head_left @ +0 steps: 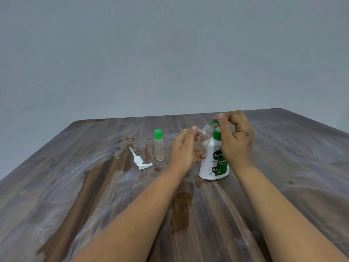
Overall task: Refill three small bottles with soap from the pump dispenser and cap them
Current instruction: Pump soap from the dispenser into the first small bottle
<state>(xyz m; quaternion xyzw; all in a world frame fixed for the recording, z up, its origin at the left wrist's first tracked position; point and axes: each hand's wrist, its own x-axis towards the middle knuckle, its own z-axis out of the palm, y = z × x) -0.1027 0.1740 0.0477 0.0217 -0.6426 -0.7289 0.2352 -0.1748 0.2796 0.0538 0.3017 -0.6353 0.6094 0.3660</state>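
Note:
My left hand grips a small clear bottle, uncapped and tilted, its threaded mouth up against the nozzle of the pump dispenser. The dispenser is a white bottle with a green label and a green pump head. My right hand is over that pump head, fingertips curled down onto it. A second small bottle with a green cap stands upright to the left, holding pale liquid. A loose white pump piece lies on the table beside it.
The wooden table is wet, with water drops and dark damp streaks left of and in front of the bottles. Its far edge runs just behind my hands, before a plain grey wall.

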